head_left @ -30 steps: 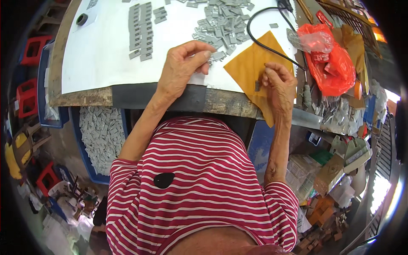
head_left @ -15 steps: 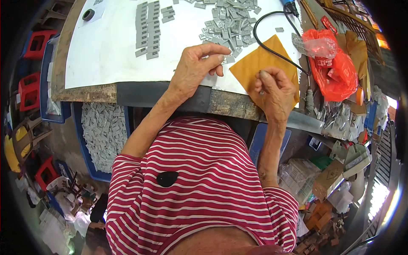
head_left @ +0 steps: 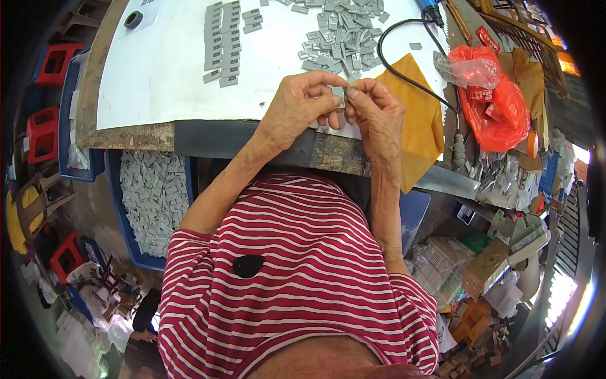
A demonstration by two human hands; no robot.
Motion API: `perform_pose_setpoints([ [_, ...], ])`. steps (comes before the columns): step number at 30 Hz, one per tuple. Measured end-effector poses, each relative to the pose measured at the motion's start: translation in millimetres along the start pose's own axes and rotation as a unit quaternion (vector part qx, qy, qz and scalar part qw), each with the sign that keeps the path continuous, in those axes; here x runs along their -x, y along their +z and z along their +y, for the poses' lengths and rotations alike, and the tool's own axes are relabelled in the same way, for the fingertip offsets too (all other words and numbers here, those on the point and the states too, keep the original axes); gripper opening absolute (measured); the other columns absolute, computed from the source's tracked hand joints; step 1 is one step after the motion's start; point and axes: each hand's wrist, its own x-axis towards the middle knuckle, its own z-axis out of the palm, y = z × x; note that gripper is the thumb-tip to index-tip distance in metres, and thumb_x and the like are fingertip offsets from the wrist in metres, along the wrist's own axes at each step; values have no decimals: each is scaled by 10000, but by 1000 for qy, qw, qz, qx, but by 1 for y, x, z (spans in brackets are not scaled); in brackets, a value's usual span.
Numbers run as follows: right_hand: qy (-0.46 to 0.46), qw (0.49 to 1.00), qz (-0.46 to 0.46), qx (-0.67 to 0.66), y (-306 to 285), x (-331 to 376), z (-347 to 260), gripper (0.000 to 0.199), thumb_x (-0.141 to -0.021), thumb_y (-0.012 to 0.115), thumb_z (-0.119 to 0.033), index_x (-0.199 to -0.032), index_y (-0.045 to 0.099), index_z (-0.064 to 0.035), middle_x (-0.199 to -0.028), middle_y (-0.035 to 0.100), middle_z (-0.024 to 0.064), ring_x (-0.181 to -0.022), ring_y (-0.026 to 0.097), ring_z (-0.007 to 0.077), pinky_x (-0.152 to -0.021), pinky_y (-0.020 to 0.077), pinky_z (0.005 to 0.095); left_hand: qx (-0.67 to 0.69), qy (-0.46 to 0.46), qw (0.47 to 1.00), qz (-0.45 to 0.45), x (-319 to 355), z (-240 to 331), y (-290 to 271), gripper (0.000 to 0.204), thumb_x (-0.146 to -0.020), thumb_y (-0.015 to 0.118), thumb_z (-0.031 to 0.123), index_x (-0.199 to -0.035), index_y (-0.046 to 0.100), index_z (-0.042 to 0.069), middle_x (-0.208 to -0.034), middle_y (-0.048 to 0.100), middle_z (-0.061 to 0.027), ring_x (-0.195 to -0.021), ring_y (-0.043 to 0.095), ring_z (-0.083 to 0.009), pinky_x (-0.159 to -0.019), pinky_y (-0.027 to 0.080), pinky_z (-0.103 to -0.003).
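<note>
My left hand (head_left: 294,106) pinches a small flat grey rectangular piece (head_left: 338,94) between thumb and fingers, above the near edge of the white sheet. From the right, my right hand (head_left: 379,115) meets it, thumb and fingertips closed at the piece's right edge. Whether the right fingers also hold something small is hidden. Just beyond the hands lies a loose heap of similar grey pieces (head_left: 341,39). Further left, more of them stand in two neat overlapping columns (head_left: 222,47). A yellow-brown paper sheet (head_left: 418,120) lies to the right of my right hand, hanging over the table edge.
A black cable (head_left: 380,44) from a blue-handled tool (head_left: 429,7) curves across the paper. A red plastic bag (head_left: 499,107) sits at the right. Below the table's left side is a blue bin (head_left: 115,202) full of grey pieces. A black tape roll (head_left: 133,19) lies far left.
My right hand has moved left from over the yellow-brown paper to meet my left hand at the grey piece. My left hand has stayed nearly in place.
</note>
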Motion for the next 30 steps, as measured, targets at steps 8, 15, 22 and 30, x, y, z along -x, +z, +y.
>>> perform_pose_setpoints([
  [8,55,989,-12,-139,-6,-1,6,97,-779,576,-6,-858,548,42,-718,612,111,-551,580,120,-486,476,209,24,-9,999,40,2,2,-6,191,-818,528,68,-965,534,-56,-648,615,-109,-528,576,-101,-471,441,-190],
  [15,60,991,2,-119,0,4,3,108,-768,583,3,-861,549,46,-707,613,118,-528,582,127,-465,483,213,-9,-5,998,66,3,-3,-8,173,-841,526,103,-939,525,-40,-662,614,-111,-507,564,-95,-469,449,-199],
  [22,81,993,-19,-79,-1,7,7,116,-767,593,-2,-868,553,41,-685,608,93,-513,564,105,-432,447,186,-40,9,998,42,5,-6,-8,179,-870,489,120,-972,533,-21,-659,602,-72,-504,521,-66,-504,418,-179],
  [30,84,995,-33,-45,-1,7,7,104,-765,600,-2,-850,550,33,-677,605,88,-497,549,96,-420,427,181,-90,29,994,59,8,-5,-3,164,-877,480,102,-971,532,-21,-624,550,-24,-520,490,-46,-490,397,-172],
])
